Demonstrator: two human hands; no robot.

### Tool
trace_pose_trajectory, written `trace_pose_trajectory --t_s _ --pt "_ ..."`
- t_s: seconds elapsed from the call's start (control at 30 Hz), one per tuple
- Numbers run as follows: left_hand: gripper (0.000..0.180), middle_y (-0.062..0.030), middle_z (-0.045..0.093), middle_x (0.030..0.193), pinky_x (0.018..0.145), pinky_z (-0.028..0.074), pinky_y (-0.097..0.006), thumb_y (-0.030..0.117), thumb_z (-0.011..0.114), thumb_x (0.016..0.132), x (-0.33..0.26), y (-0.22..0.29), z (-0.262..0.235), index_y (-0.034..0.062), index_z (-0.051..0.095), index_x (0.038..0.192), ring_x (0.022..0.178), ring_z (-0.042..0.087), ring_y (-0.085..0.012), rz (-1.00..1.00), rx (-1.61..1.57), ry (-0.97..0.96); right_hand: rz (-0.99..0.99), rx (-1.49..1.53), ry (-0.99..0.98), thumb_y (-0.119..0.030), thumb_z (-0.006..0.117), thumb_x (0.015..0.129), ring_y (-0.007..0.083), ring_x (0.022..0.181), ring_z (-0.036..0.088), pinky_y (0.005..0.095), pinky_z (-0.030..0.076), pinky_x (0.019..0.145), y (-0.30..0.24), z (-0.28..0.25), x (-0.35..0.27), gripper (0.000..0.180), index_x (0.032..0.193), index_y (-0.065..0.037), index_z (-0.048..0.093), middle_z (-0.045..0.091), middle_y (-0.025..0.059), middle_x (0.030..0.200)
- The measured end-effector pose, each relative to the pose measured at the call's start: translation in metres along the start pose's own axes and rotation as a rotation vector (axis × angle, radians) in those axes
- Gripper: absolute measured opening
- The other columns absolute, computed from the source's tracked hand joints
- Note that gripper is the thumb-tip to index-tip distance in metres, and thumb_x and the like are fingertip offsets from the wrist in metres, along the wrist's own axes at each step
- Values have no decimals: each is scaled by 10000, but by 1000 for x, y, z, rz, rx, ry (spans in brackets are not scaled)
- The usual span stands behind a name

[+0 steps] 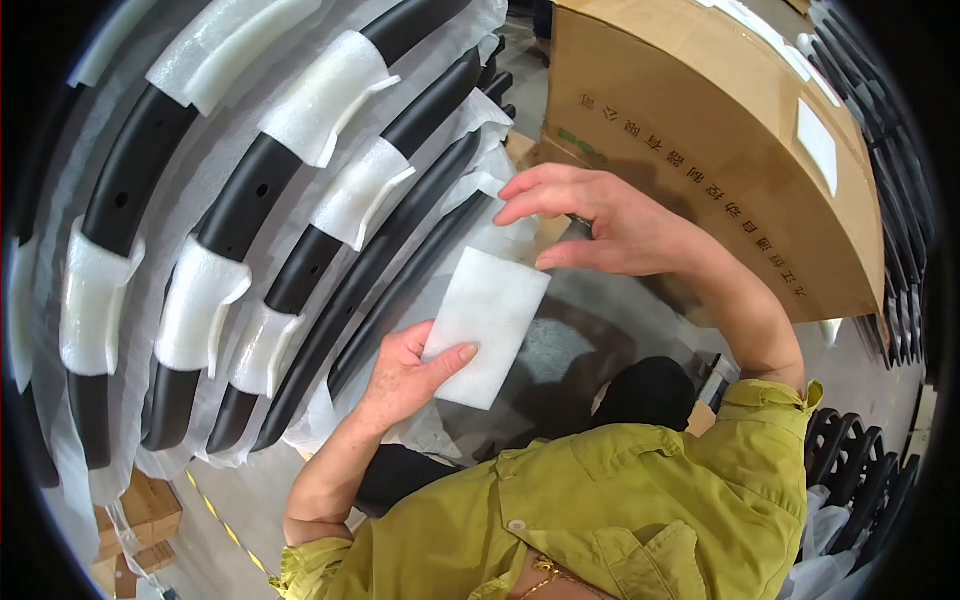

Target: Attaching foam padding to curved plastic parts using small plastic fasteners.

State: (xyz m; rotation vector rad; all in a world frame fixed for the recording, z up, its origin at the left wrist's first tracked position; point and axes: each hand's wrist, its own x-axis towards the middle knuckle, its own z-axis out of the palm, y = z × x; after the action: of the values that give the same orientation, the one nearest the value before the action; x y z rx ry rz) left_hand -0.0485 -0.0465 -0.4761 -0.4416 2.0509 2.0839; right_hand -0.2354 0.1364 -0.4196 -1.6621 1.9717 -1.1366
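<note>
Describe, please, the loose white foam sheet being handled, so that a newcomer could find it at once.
Start at the big cardboard box and go down-left past the right hand. The flat white foam sheet is pinched by the left hand. Unlike the foam pads wrapped around the black curved parts, it lies flat and loose.

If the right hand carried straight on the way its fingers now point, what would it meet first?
The right hand points its fingers toward the picture's left, just above the white foam sheet held by the left hand. Straight on, it would probably first meet the nearest black curved part on its white wrapping; depth is hard to judge.
</note>
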Motion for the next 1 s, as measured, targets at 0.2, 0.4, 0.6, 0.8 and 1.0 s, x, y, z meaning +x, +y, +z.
trace_pose_trajectory --t_s 0.2,0.4,0.6,0.8,1.0 --pt "234 -15 613 841 679 450 -218 118 620 784 -9 2 -2 -5 585 980 757 541 -63 -40 43 -37 -4 121 -109 -54 660 660 215 972 485 308 416 780 14 18 0 378 1023 -107 571 508 78 1087" --pt "250 -13 611 843 695 446 -219 132 629 776 -11 1 -1 -9 587 977 761 540 -61 -125 46 -94 -26 198 -118 -59 656 668 202 883 514 307 422 750 21 24 -10 197 859 -53 607 549 73 1008" --pt "269 -37 616 858 717 445 -227 139 647 753 -14 -1 -6 -13 591 968 776 558 -83 -273 -19 -116 -5 319 -224 -50 639 679 194 890 515 300 401 794 29 31 -17 69 733 -34 599 541 110 1013" --pt "326 -74 622 882 745 451 -255 131 681 707 -22 -16 -18 -40 584 965 794 579 -127 -315 -299 -233 -109 1438 -302 -90 659 705 226 1047 459 339 371 887 79 84 -42 92 775 -45 618 444 155 1161" --pt "318 -71 621 881 744 452 -250 125 679 713 -35 -10 -20 -40 585 969 786 575 -123 -392 -89 -129 0 1214 -379 -111 664 708 275 1042 457 338 400 836 86 86 -53 121 788 -20 651 449 187 1139"
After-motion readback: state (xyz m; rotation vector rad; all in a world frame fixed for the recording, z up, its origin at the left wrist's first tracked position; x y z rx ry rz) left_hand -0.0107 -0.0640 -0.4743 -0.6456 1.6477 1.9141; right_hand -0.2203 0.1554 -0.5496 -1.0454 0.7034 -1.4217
